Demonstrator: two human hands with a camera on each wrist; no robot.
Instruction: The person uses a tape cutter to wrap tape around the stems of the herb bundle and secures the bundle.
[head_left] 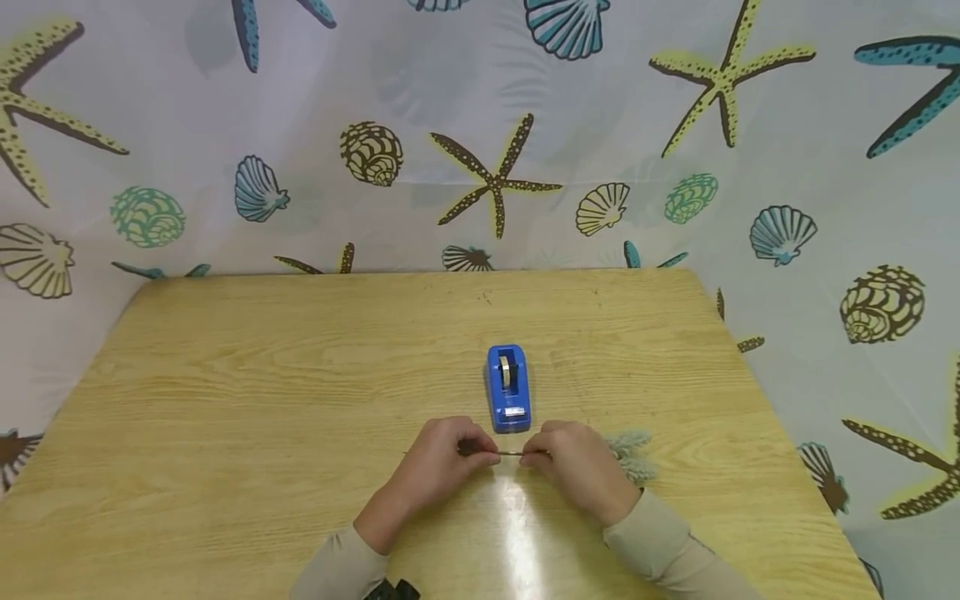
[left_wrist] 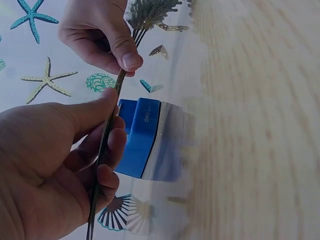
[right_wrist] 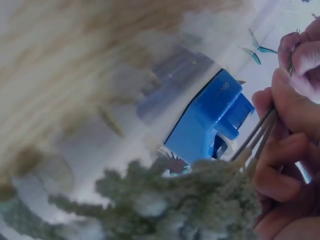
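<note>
Both hands hold a small bunch of thin-stemmed sprigs with grey-green, fluffy heads [head_left: 633, 457], level above the table. My left hand [head_left: 441, 460] pinches the stems [left_wrist: 106, 135] between thumb and fingers, and their lower ends run across its palm in the left wrist view. The right hand [head_left: 581, 467] grips the same stems nearer the heads, its thumb and fingertips closed on them. A short stretch of stem shows between the two hands. Just beyond them stands a blue tape dispenser [head_left: 508, 388] with a roll of tape in it.
The wooden table [head_left: 262, 358] reaches out on both sides of the hands. Behind it and to the right hangs a white cloth [head_left: 315, 108] printed with starfish and shells. A dark object [head_left: 393, 590] shows by the left sleeve at the bottom edge.
</note>
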